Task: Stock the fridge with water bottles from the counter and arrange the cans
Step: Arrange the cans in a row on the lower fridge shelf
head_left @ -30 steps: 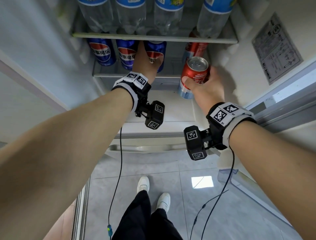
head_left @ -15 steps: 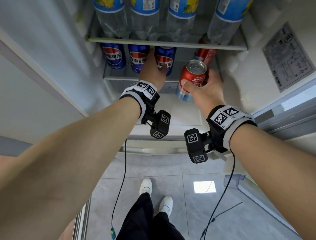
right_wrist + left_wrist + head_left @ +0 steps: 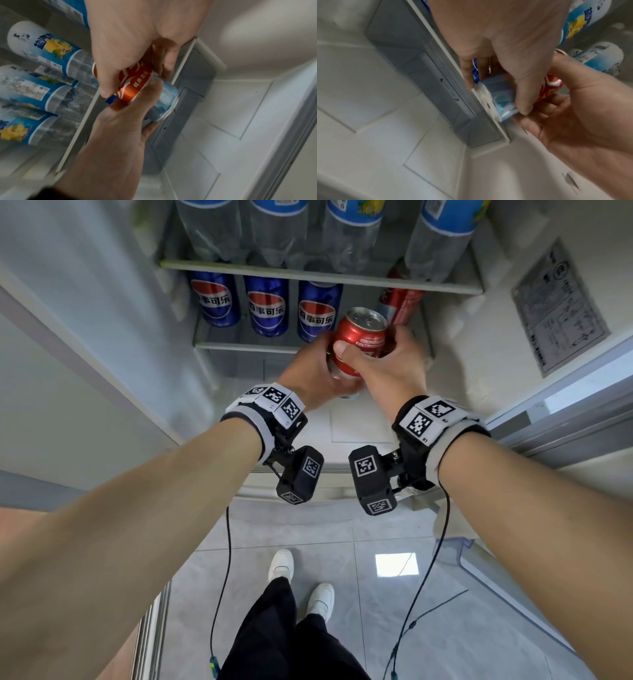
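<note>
A red can (image 3: 361, 338) with a pale blue base is held upright in front of the lower fridge shelf (image 3: 246, 347). My right hand (image 3: 390, 364) grips it from the right, thumb across its front. My left hand (image 3: 313, 368) curls round its lower part from the left. The left wrist view shows my left hand (image 3: 505, 67) on the red can's base (image 3: 498, 97). In the right wrist view my right hand (image 3: 130, 47) wraps the red can (image 3: 135, 86). Three blue cans (image 3: 267, 306) stand in a row on that shelf. Several water bottles (image 3: 349, 231) stand on the shelf above.
A second red can (image 3: 400, 301) stands at the back right of the lower shelf, partly hidden behind the held one. Below the shelf is a closed white drawer front (image 3: 356, 422). The open fridge door (image 3: 561, 313) is on the right, with grey floor tiles (image 3: 376, 594) beneath me.
My left hand has come off the third blue can and moved right onto the red can. My right hand has brought the red can a little left and nearer to me.
</note>
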Motion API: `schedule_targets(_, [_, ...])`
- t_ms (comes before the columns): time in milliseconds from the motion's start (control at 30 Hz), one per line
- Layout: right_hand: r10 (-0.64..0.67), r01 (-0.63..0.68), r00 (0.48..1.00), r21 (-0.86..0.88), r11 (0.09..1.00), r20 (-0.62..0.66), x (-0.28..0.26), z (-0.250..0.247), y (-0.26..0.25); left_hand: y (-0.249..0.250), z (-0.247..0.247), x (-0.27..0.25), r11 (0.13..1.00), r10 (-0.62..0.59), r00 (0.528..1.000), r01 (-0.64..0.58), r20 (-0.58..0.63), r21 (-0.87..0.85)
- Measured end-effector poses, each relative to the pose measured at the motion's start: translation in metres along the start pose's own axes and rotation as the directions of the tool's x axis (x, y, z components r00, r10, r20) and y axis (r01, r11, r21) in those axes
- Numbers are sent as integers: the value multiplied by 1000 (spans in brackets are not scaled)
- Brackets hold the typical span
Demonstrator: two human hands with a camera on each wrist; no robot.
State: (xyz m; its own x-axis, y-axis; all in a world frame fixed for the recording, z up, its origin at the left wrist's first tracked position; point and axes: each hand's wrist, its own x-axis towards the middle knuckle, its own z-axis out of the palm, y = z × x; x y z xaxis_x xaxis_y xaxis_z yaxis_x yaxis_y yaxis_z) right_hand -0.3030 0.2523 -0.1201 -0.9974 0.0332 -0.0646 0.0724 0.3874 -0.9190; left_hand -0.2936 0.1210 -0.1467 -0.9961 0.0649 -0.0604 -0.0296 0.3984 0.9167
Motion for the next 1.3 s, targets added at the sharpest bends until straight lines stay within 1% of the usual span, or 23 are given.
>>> schedule_targets(100, [59,-59,998,46,997,5,1,-4,2,-6,-7,3,999,-16,999,17,44,-27])
schedule_targets(167, [100,-98,991,33,995,-88,10,-12,5,-13,-11,4,999,-29,997,32,72,-39])
schedule_targets(233, [80,-95,982,-84,992,-171,22,-21,3,-17,-11,4,998,-29,997,33,74,-62])
schedule_targets(300, [29,-76,982,-247,966,-189,35,-24,-1,-21,-9,6,996,-37,997,43,74,-81])
schedule_targets(367, [14,-73,982,-311,948,-189,53,-21,-2,-25,-9,9,996,-33,997,39,66,-80])
schedule_targets(433, [40,-116,971,-316,942,-235,72,-13,3,-32,-10,12,997,-17,998,21,55,-78])
schedule_targets(533, [86,-147,967,-246,958,-242,92,-7,9,-39,-16,12,999,-16,998,18,62,-33])
schedule_targets(567, [80,-140,968,-249,958,-238,95,-9,8,-40,-18,12,1000,-16,997,17,72,-18])
schedule_targets(633, [3,-72,972,-286,956,-235,104,-11,7,-41,-23,11,1000,-20,996,20,83,2])
schedule_targets(667, [-11,-57,977,-312,948,-213,108,-12,9,-41,-25,10,1000,-23,996,23,84,7])
schedule_targets(800, [11,-49,992,-307,950,-124,108,-15,16,-39,-28,8,999,-37,997,38,68,-1])
schedule_targets(867, [-3,-29,995,-305,952,-103,104,-15,16,-37,-30,8,999,-42,998,43,48,-21])
schedule_targets(967, [-13,-15,996,-299,954,-91,104,-12,15,-35,-32,8,998,-49,998,50,25,-32])
schedule_targets(1067, [-43,7,994,-331,944,-102,104,-7,17,-36,-33,7,999,-42,999,42,12,-34])
schedule_targets(1233, [-37,39,999,-362,931,13,107,-10,15,-38,-35,-1,998,-52,999,51,-5,-32])
schedule_targets(1300, [-33,46,999,-354,934,42,109,-3,12,-37,-36,-7,996,-81,997,81,-3,-40])
